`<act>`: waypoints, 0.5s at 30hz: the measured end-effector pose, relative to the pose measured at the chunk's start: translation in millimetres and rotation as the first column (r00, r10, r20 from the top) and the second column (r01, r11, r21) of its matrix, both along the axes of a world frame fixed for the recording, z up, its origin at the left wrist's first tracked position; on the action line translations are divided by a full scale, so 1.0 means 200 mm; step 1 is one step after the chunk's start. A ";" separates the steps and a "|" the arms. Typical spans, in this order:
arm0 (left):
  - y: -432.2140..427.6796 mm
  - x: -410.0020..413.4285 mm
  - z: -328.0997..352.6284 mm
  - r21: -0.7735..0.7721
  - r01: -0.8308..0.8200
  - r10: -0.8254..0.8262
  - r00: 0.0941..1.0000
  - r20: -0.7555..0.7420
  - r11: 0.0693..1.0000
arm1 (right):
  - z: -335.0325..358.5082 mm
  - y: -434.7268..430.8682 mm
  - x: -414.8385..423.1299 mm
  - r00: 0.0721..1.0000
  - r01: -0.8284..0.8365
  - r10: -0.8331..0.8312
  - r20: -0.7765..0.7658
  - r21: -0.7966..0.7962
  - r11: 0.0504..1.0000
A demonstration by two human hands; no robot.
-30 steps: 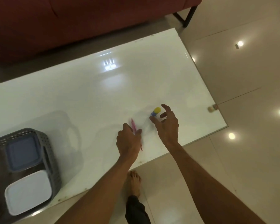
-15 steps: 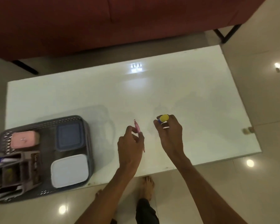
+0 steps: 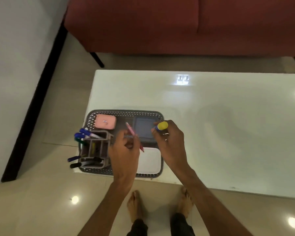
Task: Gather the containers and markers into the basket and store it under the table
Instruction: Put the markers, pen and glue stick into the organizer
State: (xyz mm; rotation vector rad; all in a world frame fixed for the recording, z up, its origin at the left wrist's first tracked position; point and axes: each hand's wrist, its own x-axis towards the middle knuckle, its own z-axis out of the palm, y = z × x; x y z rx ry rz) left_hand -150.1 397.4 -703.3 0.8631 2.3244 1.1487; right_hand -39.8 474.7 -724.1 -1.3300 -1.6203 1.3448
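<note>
**Both hands loaded, over the basket**

Our left hand [image 3: 124, 150] is closed around a pink pen [image 3: 134, 137], pinched between thumb and fingers so it slants with one end toward the far side. Our right hand [image 3: 170, 142] grips a small glue stick with a yellow cap [image 3: 161, 126], cap end pointing left. We hold both above the grey perforated basket [image 3: 126, 112], which suggests we are about to drop them in.

The basket sits at the near left corner of the white tabletop [image 3: 228, 125], within easy reach. Inside it lie a pink container [image 3: 105, 122] at the far left, a dark blue-lidded container [image 3: 144, 127] partly beneath our right hand, and a white-lidded container [image 3: 150, 160] near us. A grey divided organiser [image 3: 94, 147] fills the left side, with blue markers [image 3: 85, 133] and dark ones leaning out over the rim.

The rest of the tabletop looks bare, so we judge the gathering nearly done; stowing the basket underneath is not yet begun.
</note>
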 end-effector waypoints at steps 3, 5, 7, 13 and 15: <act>-0.10 -0.20 0.03 0.011 -0.093 0.094 0.995 -0.017 0.996 | -0.01 -0.11 -0.20 0.999 -0.029 0.029 -0.023 -0.012 1.000; -0.18 -0.34 0.03 0.009 -0.161 0.162 0.987 -0.023 0.987 | -0.02 -0.17 -0.32 0.997 -0.072 0.071 -0.033 -0.015 0.997; -0.25 -0.45 0.02 0.002 -0.215 0.215 0.977 -0.003 0.977 | -0.04 -0.24 -0.43 0.993 -0.116 0.116 -0.022 -0.021 0.993; -0.37 -0.63 -0.04 -0.036 -0.286 0.288 0.955 0.067 0.957 | -0.11 -0.38 -0.66 0.974 -0.208 0.209 0.083 -0.026 0.978; -0.39 -0.66 -0.08 -0.083 -0.282 0.289 0.954 0.085 0.956 | -0.16 -0.42 -0.72 0.963 -0.233 0.236 0.132 -0.039 0.972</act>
